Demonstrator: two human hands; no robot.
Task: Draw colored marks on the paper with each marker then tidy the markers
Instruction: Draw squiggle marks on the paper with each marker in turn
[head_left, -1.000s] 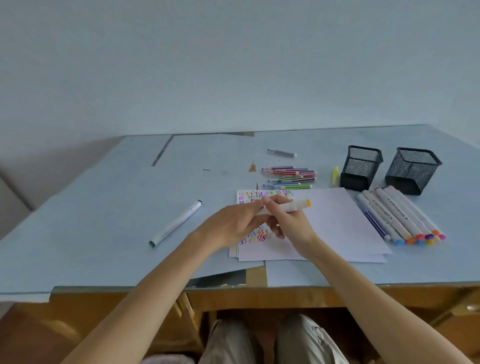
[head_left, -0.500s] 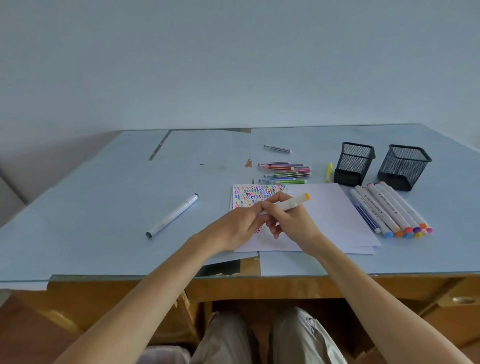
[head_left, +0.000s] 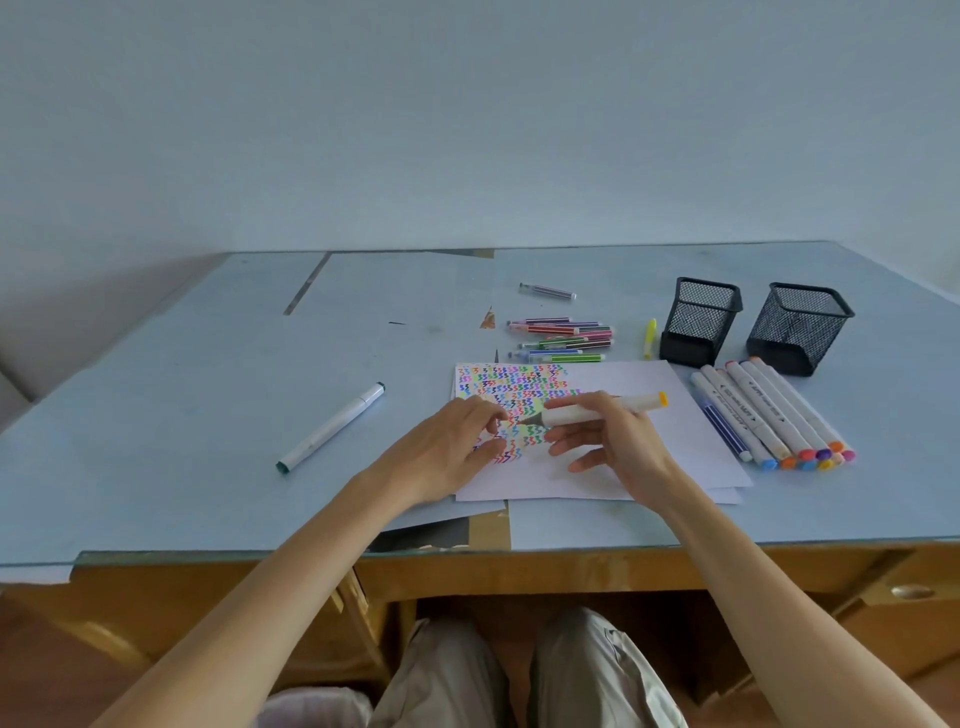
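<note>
A white sheet of paper (head_left: 660, 447) lies on the blue table, its left part filled with rows of colored zigzag marks (head_left: 514, 382). My right hand (head_left: 621, 441) grips a white marker with an orange end (head_left: 597, 410), held level just above the paper. Its bare dark tip points left. My left hand (head_left: 447, 447) hovers a short way left of the tip, fingers curled, pinching the marker's cap, which is mostly hidden in my fingers.
A row of several white markers (head_left: 774, 410) lies right of the paper, with two black mesh cups (head_left: 698, 325) (head_left: 800, 330) behind it. Thin colored pens (head_left: 563, 338) and a yellow highlighter (head_left: 649, 338) lie beyond the paper. One white marker (head_left: 332, 426) lies far left.
Both hands were together on the marker. Now my left hand has pulled away to the left, and the marker's tip is bare.
</note>
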